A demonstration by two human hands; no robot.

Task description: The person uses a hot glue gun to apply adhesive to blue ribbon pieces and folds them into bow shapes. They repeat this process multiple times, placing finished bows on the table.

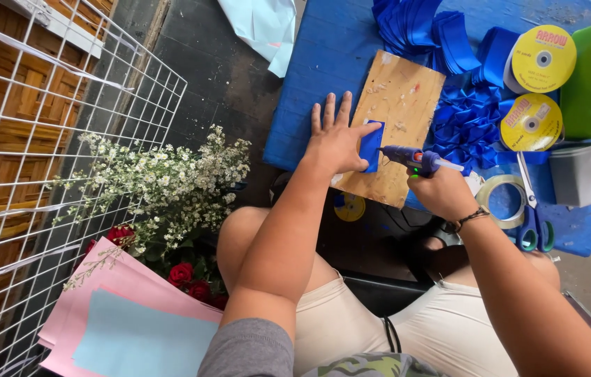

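On the floor at far left stand a wire grid point(44, 139), white flowers point(170, 181) and pink paper point(121, 293). Left hand point(337, 143), grip flat, pins a blue ribbon piece point(372, 145) to the wooden board point(400, 105) on the blue counter point(323, 63); right hand point(442, 192), grip wrapped around a glue gun point(414, 159), points its nozzle at the piece; ribbon spools point(543, 59) and scissors point(534, 209) lie just beyond.

Glossy blue ribbon point(371, 145) on rough, glue-stained wooden board point(397, 105)

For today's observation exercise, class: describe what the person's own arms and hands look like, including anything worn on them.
Both forearms are bare. The left hand has no ring or band that shows. The left upper arm ends in a short grey sleeve. The right hand has a dark, thin bracelet at the wrist. The right sleeve is out of view.
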